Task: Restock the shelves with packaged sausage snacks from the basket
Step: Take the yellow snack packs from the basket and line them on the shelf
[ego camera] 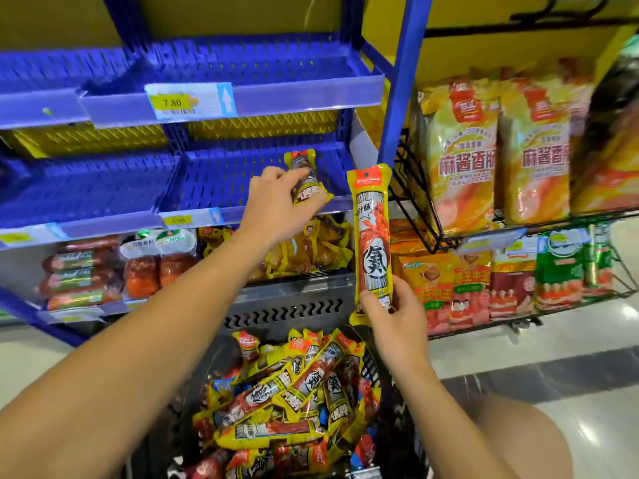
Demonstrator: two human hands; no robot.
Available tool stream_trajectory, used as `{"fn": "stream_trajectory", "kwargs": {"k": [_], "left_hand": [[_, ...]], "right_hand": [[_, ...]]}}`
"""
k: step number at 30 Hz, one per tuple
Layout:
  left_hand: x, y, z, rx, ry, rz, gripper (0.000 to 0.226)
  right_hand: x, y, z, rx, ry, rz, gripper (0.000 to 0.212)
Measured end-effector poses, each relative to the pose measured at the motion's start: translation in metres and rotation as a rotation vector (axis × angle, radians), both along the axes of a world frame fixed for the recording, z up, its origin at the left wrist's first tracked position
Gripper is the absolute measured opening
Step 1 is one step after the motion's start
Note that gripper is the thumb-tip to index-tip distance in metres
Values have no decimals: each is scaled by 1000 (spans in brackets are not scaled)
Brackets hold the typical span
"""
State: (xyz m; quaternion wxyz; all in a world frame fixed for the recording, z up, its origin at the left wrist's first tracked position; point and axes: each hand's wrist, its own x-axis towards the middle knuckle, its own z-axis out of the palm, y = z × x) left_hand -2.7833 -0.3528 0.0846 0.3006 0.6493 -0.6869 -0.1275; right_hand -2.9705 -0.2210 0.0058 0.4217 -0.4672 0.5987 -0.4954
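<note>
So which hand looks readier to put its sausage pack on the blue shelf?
Left, probably. The left hand already holds its pack over the blue shelf. The right hand holds its pack upright by the bottom end, in front of the shelf, above the basket.

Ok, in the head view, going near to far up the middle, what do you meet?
Dark basket heaped with yellow-and-red sausage packs → right hand holding an upright yellow sausage pack → left hand setting a smaller yellow pack on the blue perforated shelf → upper blue shelf.
</note>
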Motion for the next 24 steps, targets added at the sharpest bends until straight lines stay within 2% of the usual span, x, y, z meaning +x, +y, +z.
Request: {"fn": "stream_trajectory", "kwargs": {"k": [4,9,16,24], "left_hand": [[4,-2,-2,15,-72,-162,67],[-11,-13,3,-3,-106,-188,63],[-28,-30,-7,33,5,-209,61],[-34,-48,-11,91,-97,-164,70]], "right_hand": [[4,8,-8,29,-16,-17,24],[6,17,-15,24,-42,-38,28],[6,17,-15,30,-53,-63,26],[2,19,-17,33,-66,-76,25]]}}
